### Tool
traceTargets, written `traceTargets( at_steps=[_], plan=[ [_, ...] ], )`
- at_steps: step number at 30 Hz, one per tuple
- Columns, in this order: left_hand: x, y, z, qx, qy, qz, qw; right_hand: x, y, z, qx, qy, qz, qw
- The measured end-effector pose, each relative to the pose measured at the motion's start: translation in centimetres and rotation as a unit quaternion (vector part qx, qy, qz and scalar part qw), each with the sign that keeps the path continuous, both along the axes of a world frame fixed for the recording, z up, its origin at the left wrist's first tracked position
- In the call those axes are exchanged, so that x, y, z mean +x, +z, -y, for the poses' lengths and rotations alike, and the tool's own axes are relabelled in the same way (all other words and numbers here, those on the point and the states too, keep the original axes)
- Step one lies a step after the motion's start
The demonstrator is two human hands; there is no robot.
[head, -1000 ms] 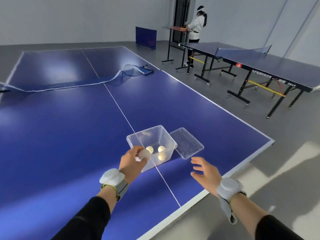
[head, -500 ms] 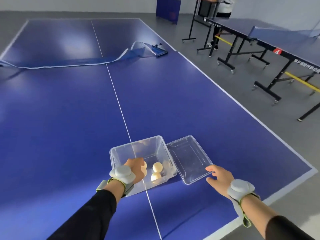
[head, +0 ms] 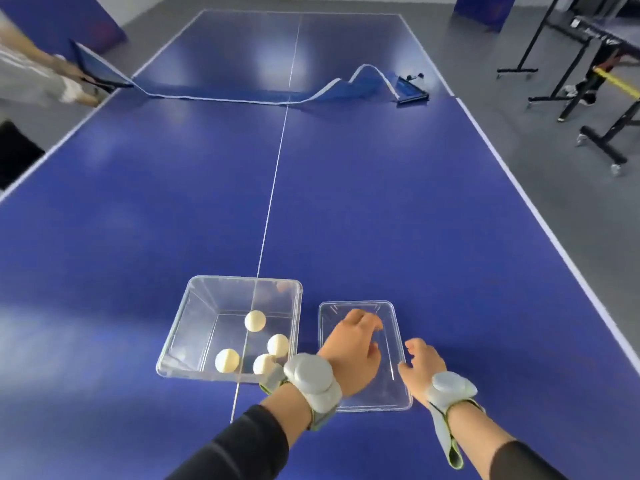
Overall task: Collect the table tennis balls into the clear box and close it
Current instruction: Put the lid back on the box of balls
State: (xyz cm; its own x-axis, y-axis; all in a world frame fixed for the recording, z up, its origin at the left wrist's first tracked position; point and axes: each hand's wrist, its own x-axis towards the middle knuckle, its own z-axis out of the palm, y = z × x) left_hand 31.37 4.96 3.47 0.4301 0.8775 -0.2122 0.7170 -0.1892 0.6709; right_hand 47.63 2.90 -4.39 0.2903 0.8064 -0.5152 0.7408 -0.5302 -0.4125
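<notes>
Four table tennis balls [head: 255,320] lie in the clear box [head: 194,306] on the bench [head: 415,220], while both hands, left hand [head: 353,355] and right hand [head: 420,367], fingers loosely spread and empty, reach over the lid [head: 391,313] just beside it, leaving only closing, apparently

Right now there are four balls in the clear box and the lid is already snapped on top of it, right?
Not quite. The head view shows four balls in the clear box, but the lid lies on the table beside it, to its right, with both hands reaching for it.

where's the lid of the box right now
In the head view, the lid lies flat on the table, just right of the clear box, under the left hand.
</notes>
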Motion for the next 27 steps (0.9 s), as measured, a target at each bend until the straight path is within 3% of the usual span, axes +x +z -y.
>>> traceTargets(
  at_steps=[4, 10, 17, 23, 27],
  plan=[
    [1.9, -4.3, 0.7, -0.133, 0.072, -0.148, 0.977, 0.4, -0.6, -1.0, -0.004, 0.028, -0.022, 0.999],
    [2.3, -6.8, 1.1, -0.2, 0.165, -0.24, 0.935, 0.7, -0.8, -1.8, 0.005, 0.04, -0.035, 0.999],
    [2.2, -5.9, 1.6, -0.175, 0.205, -0.151, 0.951, 1.1, -0.5, -2.2, 0.019, -0.055, -0.097, 0.994],
    [1.3, -2.0, 0.6, -0.098, 0.184, -0.041, 0.977, 2.7, 4.5, -3.8, 0.15, -0.116, -0.133, 0.973],
    [-0.7, 1.6, -0.8, -0.047, 0.19, 0.022, 0.98, 1.8, 9.5, -5.4, 0.226, -0.151, -0.291, 0.917]
  ],
)
